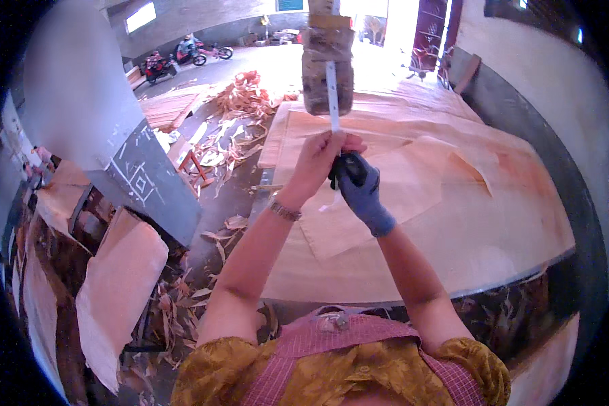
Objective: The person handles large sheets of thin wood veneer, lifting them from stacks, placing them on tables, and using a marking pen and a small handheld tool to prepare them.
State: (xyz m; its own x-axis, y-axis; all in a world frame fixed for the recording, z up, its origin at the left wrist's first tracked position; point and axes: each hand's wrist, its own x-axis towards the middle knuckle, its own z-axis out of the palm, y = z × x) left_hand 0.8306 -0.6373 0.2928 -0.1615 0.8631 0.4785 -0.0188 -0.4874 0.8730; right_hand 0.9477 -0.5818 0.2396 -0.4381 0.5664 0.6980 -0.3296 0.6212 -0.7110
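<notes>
Holds a narrow white strip (333, 101) upright with both arms stretched forward, overlapping in view the rounded lower part of a brownish block (316, 78); cannot tell whether touching it. Grips the lower end with the bare left hand (317, 161), with thumb and fingers drawn together around it and fingertips toward the right. Wraps the right hand (364, 197), gloved in blue, around a black object (350, 167) just below, with fingers curled closed, right beside the other hand; cannot make out the object's kind. Wears a metal-looking band (285, 210) on the left wrist, mustard sleeves (213, 365) and a maroon checked apron (345, 340). Reaches out over broad, pale wood sheets (413, 267), overlapping one another and spread flat in front. Has more to the left: a bent sheet (122, 291) beside a grey-and-white pillar (159, 183) with white markings, and thin shavings (240, 139) littered over the floor, heaped farther back. Faces, at the far side, a parked motorbike (159, 67) to the left and a dark red door (430, 27) next to a bright opening. Has a pale wall (555, 81) at the right.
</notes>
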